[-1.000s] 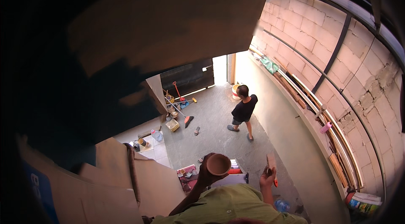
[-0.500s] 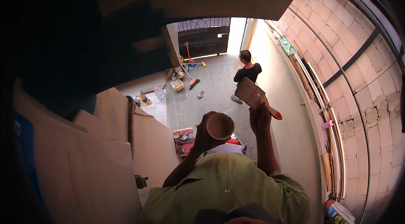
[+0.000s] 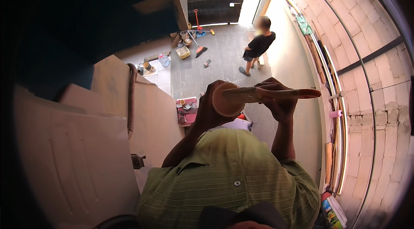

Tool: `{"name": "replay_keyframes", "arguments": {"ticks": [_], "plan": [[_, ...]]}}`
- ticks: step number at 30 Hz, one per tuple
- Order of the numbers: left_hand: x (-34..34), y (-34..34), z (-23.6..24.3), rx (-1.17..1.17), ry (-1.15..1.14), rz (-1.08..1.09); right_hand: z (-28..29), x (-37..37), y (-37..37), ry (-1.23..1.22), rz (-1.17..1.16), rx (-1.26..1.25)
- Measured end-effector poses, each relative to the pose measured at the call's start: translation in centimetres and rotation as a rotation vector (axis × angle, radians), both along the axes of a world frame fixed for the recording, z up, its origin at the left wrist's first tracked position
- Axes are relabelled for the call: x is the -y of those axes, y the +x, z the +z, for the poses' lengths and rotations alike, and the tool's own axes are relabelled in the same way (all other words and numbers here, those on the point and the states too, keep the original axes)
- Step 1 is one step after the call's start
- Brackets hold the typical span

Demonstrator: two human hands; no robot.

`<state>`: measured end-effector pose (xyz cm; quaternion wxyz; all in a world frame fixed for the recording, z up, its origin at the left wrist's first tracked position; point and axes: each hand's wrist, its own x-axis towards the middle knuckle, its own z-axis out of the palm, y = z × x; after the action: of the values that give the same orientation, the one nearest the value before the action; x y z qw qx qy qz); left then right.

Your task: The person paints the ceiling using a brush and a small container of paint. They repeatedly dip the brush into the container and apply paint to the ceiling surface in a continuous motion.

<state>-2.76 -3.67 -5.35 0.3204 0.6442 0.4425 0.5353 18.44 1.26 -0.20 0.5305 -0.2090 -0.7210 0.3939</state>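
My left hand (image 3: 207,112) is wrapped round a round, open-topped tub (image 3: 227,109), light brown inside, held in front of my chest. In my right hand (image 3: 280,105) is a wide flat paintbrush (image 3: 309,94) with a reddish handle end, gripped with the fingers closed about its handle. The brush lies nearly level and edge-on, its bristle end over the tub's mouth. Whether the bristles touch the tub's inside, I cannot tell.
Far below, a person in dark clothes (image 3: 260,41) stands on the grey floor. A broom (image 3: 201,50) and a yellowish box (image 3: 183,52) are at the far left. A pink tray (image 3: 186,119) with small items lies below my left hand. Long strips (image 3: 340,143) lean along the block wall.
My right hand has turned the brush from upright and face-on to level, bringing its bristles left over the tub. The person below has turned. My view has tilted toward my body.
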Motion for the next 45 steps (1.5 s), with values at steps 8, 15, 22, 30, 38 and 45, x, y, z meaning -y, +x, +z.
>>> {"name": "replay_keyframes", "arguments": {"ticks": [8,15,22,30,38,45], "plan": [[0.3,-0.2,-0.1,-0.027,-0.001,-0.06,2.4,-0.9,-0.9,0.098,0.079,0.54],[0.9,-0.1,-0.6,-0.113,-0.044,0.008,3.4,-1.5,-2.7,0.424,0.044,0.695],[1.0,0.1,0.3,-0.096,-0.247,-0.05,3.7,-1.6,-3.6,0.443,0.111,0.733],[0.6,0.7,-0.1,-0.1,-0.224,-0.023,3.2,-1.3,-2.9,0.289,0.141,0.705],[0.3,0.9,-0.7,-0.127,-0.077,-0.093,3.3,-0.8,-0.8,0.118,0.277,0.843],[0.2,1.2,-1.1,-0.056,-0.082,-0.103,2.9,-0.6,0.5,0.245,0.283,0.783]]}}
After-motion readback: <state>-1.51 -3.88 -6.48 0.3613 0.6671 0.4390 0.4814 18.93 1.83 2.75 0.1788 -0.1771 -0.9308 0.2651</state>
